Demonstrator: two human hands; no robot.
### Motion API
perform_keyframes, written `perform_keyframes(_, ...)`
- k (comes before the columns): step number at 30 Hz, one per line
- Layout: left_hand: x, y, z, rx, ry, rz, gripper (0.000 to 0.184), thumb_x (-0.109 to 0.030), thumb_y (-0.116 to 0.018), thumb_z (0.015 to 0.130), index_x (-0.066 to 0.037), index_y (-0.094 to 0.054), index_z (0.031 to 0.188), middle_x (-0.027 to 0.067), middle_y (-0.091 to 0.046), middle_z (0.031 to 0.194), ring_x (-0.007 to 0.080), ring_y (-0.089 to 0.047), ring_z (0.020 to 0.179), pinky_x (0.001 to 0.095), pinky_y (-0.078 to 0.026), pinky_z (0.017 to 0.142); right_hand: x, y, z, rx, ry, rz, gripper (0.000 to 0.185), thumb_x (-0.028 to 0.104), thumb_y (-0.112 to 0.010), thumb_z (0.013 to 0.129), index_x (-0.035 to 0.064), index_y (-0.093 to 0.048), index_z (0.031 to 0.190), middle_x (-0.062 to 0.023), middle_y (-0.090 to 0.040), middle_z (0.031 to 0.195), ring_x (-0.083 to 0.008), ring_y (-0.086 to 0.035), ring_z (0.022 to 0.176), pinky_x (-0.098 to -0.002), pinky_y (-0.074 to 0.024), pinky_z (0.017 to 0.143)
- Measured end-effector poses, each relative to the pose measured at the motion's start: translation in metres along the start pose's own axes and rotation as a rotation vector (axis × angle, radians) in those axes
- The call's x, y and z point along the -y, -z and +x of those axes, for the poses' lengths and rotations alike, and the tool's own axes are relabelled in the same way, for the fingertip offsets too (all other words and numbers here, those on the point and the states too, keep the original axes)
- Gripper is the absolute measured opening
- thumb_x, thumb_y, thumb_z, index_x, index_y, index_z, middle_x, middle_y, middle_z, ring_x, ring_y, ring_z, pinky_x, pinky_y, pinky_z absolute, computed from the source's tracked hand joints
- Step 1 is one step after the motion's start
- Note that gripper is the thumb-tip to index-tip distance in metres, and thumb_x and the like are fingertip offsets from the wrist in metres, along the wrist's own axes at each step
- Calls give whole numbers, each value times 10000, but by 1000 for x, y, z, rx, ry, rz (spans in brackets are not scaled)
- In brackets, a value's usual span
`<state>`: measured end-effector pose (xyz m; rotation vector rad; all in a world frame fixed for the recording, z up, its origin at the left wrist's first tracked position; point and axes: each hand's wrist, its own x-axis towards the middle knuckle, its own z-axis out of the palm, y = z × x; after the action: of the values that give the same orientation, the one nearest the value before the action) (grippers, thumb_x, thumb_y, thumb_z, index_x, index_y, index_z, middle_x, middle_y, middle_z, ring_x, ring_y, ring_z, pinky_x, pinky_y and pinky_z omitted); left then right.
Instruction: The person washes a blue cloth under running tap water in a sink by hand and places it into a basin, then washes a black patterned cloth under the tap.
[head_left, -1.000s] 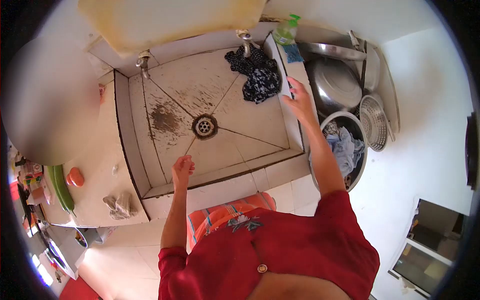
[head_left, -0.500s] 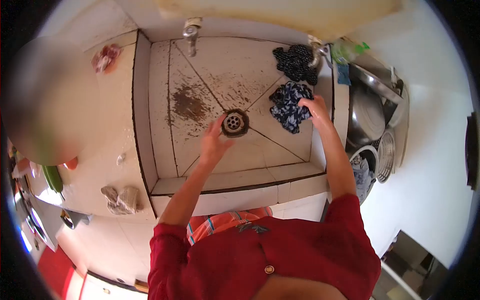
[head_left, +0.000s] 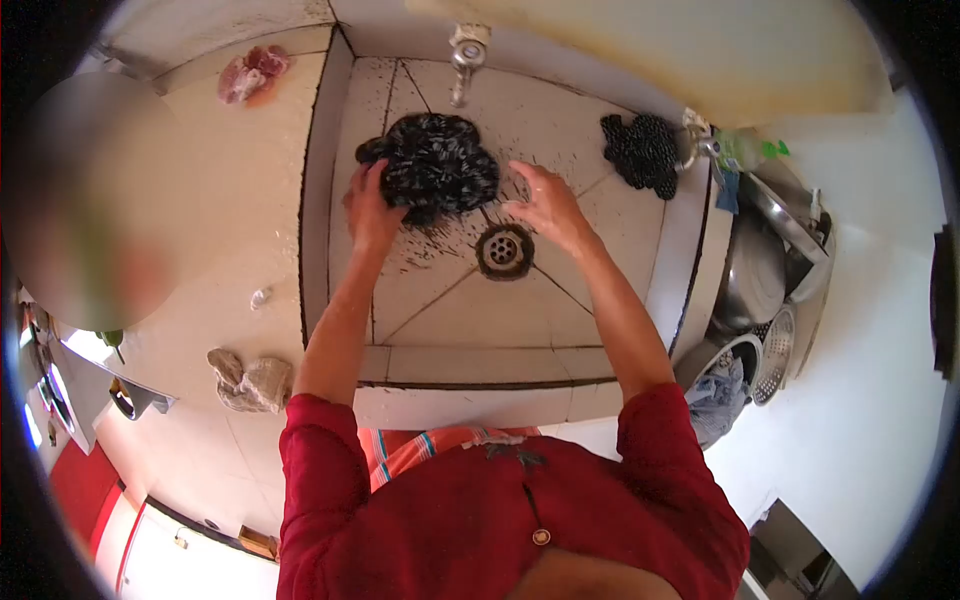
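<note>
A dark cloth with a pale pattern (head_left: pixel 437 165) lies bunched in the left part of the tiled sink (head_left: pixel 420 315), slightly blurred, below the tap (head_left: pixel 467 65). My left hand (head_left: pixel 372 208) is at its left edge, fingers and thumb closed around a bit of the fabric. To the right of the cloth, my right hand (head_left: pixel 548 207) is open with fingers curved apart and holds nothing. Just below the right hand sits the round metal drain (head_left: pixel 504 251). A second black speckled cloth (head_left: pixel 640 155) rests in the sink's far right corner.
Brown dirt streaks mark the sink floor. Raw meat (head_left: pixel 253 74) and a beige cloth (head_left: pixel 250 380) lie on the left counter. On the right stand a metal pot (head_left: pixel 752 285), a colander (head_left: pixel 775 355) and a green-topped bottle (head_left: pixel 745 150). A second tap (head_left: pixel 700 147) is at the right corner.
The patterned cloth has moved from the sink's right side to its left, over the dirty patch. My right hand has let go of it. My left hand has moved up and left to the cloth.
</note>
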<state>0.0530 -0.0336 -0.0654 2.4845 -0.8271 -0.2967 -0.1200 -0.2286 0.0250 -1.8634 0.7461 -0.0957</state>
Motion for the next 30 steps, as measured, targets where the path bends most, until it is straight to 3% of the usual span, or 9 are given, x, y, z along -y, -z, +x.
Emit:
perform_keyframes(3, 35, 3, 1, -46, 14, -400, 674, 13, -708, 691, -82, -476, 1317, 181, -446, 1321, 347, -445, 1202, 412, -454, 930, 29, -4, 10, -195, 214, -21, 420, 306, -705, 833, 62, -599, 1158, -109, -676, 859, -182, -660, 725, -316, -524, 644)
perform_keyframes(4, 18, 17, -4, -35, 28, -587, 620, -106, -725, 766, -74, -467, 1329, 209, -424, 1340, 370, -407, 1230, 449, -397, 991, 56, -2, 18, -219, 254, -30, 376, 332, -694, 840, 66, -624, 1097, -100, -676, 785, -187, -658, 669, -316, -519, 602)
perform_keyframes(5, 15, 10, -4, -82, 32, -548, 608, -167, -717, 788, -74, -466, 1333, 214, -422, 1342, 378, -397, 1235, 461, -385, 999, 81, 1, 29, -248, 311, -43, 346, 358, -682, 847, 70, -648, 1036, -91, -675, 711, -193, -656, 613, -316, -514, 559)
perform_keyframes(8, 5, -12, 17, -243, 26, -400, 592, -339, -675, 848, -86, -468, 1342, 221, -417, 1347, 400, -377, 1241, 498, -352, 1016, 127, -8, 52, -351, 335, -660, 292, 358, -639, 875, 73, -647, 815, -73, -622, 554, -244, -628, 502, -340, -480, 468)
perform_keyframes(13, -19, -51, 50, -354, 19, -161, 568, -487, -595, 881, -161, -496, 1336, 196, -421, 1364, 430, -375, 1227, 547, -324, 1013, 122, -9, 67, -469, 531, -816, 250, 258, -637, 842, 65, -596, 688, -113, -597, 550, -309, -612, 514, -399, -467, 462)
perform_keyframes(18, -47, -67, 47, -260, -104, 66, 433, -412, -573, 904, -234, -528, 1296, 141, -452, 1353, 386, -412, 1219, 544, -298, 1027, 113, 17, 74, -287, 572, -639, 164, 190, -624, 817, 69, -582, 715, -141, -583, 590, -364, -581, 553, -433, -455, 483)
perform_keyframes(21, -48, -73, 51, -219, -133, 153, 486, -408, -597, 886, -246, -495, 1333, 146, -444, 1363, 393, -409, 1235, 573, -317, 1006, 113, 21, 75, -223, 597, -639, 117, 124, -590, 837, 33, -533, 789, -123, -501, 600, -302, -455, 526, -340, -415, 526)
perform_keyframes(27, -44, -75, 53, -159, -197, 225, 437, -340, -596, 882, -234, -508, 1296, 145, -464, 1325, 387, -427, 1204, 583, -306, 1000, 116, 28, 74, -122, 458, -554, 167, 156, -607, 853, 22, -538, 780, -92, -465, 589, -207, -409, 529, -290, -399, 537)
perform_keyframes(30, -43, -78, 55, -204, -220, 234, 460, -338, -606, 870, -233, -497, 1305, 147, -460, 1330, 384, -432, 1197, 589, -309, 995, 114, 27, 75, -164, 510, -547, 202, 180, -610, 872, 19, -541, 769, -72, -455, 584, -183, -402, 525, -282, -393, 532)
